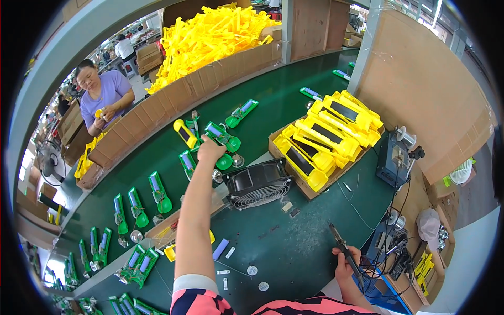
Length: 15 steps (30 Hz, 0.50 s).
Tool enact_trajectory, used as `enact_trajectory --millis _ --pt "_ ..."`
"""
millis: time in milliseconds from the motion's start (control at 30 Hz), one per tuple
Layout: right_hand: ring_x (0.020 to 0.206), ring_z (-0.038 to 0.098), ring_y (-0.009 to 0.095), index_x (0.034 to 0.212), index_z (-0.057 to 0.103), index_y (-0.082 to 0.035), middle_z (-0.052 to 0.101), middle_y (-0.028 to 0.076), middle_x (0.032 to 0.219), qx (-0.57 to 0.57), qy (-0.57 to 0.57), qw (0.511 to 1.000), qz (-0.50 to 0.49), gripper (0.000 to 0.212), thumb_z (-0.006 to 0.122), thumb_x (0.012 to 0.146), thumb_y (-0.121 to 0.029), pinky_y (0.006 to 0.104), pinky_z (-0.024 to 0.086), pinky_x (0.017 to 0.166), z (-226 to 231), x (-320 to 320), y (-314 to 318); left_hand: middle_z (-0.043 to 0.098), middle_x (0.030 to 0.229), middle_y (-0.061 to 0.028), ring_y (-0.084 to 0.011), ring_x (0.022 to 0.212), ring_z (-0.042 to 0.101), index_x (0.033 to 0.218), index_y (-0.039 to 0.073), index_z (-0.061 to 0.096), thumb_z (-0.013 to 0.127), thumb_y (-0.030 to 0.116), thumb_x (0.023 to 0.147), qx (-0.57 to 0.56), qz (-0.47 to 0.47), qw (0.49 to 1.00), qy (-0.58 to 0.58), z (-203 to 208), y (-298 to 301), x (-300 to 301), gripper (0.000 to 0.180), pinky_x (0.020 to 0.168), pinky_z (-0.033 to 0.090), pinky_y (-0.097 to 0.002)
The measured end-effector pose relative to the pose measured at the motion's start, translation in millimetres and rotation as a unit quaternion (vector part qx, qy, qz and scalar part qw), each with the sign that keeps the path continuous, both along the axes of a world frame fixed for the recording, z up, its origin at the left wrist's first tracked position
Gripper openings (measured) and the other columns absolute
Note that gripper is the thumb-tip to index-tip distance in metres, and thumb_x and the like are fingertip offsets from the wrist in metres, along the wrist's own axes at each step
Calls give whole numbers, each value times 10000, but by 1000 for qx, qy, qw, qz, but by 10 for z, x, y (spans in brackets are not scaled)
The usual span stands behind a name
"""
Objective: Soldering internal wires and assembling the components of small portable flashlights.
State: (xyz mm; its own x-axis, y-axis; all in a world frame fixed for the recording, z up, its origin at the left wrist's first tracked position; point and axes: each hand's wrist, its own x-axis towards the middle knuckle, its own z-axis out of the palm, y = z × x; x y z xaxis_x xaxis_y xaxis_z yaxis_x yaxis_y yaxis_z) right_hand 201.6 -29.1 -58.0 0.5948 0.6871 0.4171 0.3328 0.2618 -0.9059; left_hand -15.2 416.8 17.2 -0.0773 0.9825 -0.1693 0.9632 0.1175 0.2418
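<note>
My left hand [211,150] reaches far across the green bench, its fingers closed at the near edge of a green plastic housing [231,143] fitted with a blue cylindrical battery. Beside it lie another green housing [187,160] and a yellow housing with a dark panel [185,134]. A soldering iron [341,243] is held in my right hand [346,261] low on the right, its tip pointing up and left over the bench. Below my left forearm's right side lie a loose blue battery [220,249] and small white pieces [230,252].
A black fan [258,184] stands mid-bench, beside a carton of yellow housings [331,136]. On the right are a soldering station [392,160], solder spools [405,137] and cables. Green housings [137,206] line the left. Beyond a cardboard wall [173,100], a person handles a yellow part.
</note>
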Motion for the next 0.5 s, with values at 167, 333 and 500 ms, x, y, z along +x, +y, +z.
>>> enact_trajectory --millis 167,333,500 --pt "696 591 177 997 363 7 585 141 802 -2 -5 1000 9 196 468 832 -9 281 494 672 -33 1 -9 543 986 -223 -289 906 551 1154 -122 316 661 288 538 3 78 971 -228 -46 -109 -148 816 759 446 -332" --pt "696 590 169 1008 364 5 589 134 810 -1 4 1000 12 204 476 844 -42 275 491 669 -27 17 -38 580 754 -124 -224 699 558 788 -15 588 691 294 540 -38 -108 983 -142 693 -484 -769 409 595 421 -329" --pt "704 589 170 1010 372 9 591 137 809 16 23 999 29 199 470 840 -25 274 483 678 -27 28 -14 565 1003 -217 -317 900 579 1034 -102 426 676 330 612 57 40 990 119 461 -705 -1709 654 776 477 -366"
